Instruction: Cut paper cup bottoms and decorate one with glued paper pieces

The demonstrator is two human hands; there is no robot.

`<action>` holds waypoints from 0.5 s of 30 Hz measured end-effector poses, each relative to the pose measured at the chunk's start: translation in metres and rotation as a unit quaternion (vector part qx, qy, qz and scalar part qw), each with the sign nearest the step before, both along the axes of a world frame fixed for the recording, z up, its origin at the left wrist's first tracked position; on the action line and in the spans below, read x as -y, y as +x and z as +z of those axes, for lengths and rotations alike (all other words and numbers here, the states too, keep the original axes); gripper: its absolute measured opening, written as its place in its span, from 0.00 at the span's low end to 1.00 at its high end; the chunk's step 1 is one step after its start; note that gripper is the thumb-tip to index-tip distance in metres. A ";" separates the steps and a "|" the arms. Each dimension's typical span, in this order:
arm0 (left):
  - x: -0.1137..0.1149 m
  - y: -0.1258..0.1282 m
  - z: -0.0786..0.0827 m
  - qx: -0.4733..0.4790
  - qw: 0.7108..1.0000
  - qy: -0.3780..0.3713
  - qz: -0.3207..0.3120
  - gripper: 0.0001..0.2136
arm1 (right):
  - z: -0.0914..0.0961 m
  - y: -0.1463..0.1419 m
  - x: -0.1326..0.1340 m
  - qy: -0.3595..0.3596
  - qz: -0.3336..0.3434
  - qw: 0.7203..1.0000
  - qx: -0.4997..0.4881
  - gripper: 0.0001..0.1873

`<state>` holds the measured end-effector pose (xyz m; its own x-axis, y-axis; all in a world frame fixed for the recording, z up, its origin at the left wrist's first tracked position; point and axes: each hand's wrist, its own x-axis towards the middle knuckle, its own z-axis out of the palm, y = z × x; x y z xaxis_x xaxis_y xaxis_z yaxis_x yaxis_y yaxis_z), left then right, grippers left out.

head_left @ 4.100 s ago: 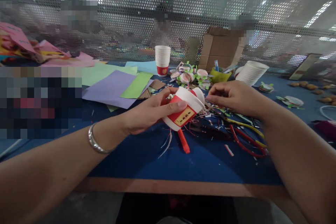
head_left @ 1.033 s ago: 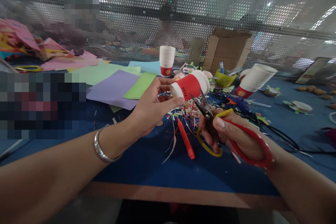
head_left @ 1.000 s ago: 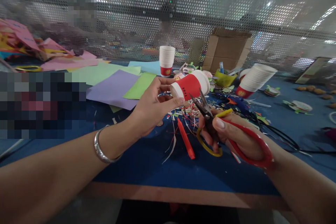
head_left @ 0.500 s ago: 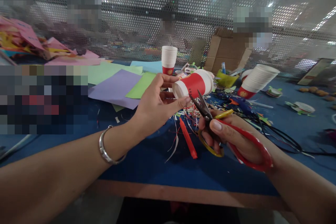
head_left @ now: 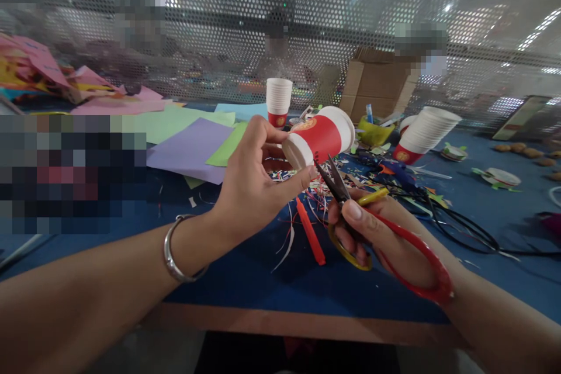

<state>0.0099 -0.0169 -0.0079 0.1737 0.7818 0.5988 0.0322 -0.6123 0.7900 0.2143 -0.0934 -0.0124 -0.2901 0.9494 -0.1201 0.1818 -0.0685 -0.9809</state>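
My left hand (head_left: 254, 181) pinches a red and white paper cup (head_left: 319, 135) by its base, holding it on its side above the blue table (head_left: 245, 269), mouth pointing away to the right. My right hand (head_left: 377, 234) grips red and yellow handled scissors (head_left: 350, 198). Their blades are slightly apart and their tips touch the cup near its base. A silver bangle (head_left: 175, 251) sits on my left wrist.
Paper shreds and a red marker (head_left: 310, 239) lie under the hands. Coloured paper sheets (head_left: 193, 140) spread at the left. Stacks of paper cups stand at the back (head_left: 279, 100) and lie at the right (head_left: 423, 131). A cardboard box (head_left: 377, 87) and perforated screen stand behind.
Four seconds ago my right hand was empty among the scraps; it has since picked up the scissors. In the last second the cup rose slightly and the blade tips closed in on its base.
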 end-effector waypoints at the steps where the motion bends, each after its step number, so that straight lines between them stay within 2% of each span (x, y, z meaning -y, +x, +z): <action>1: 0.001 0.000 0.001 -0.010 1.000 -0.001 -0.002 0.21 | 0.001 -0.001 0.001 0.002 -0.005 1.000 -0.003 0.28; 7: 0.004 -0.002 0.005 -0.049 0.998 -0.028 -0.011 0.18 | 0.004 -0.006 0.004 -0.003 -0.023 1.000 0.007 0.28; 15: 0.002 -0.007 0.000 -0.095 0.994 0.037 0.034 0.19 | 0.004 -0.009 0.004 -0.010 -0.036 0.999 0.006 0.29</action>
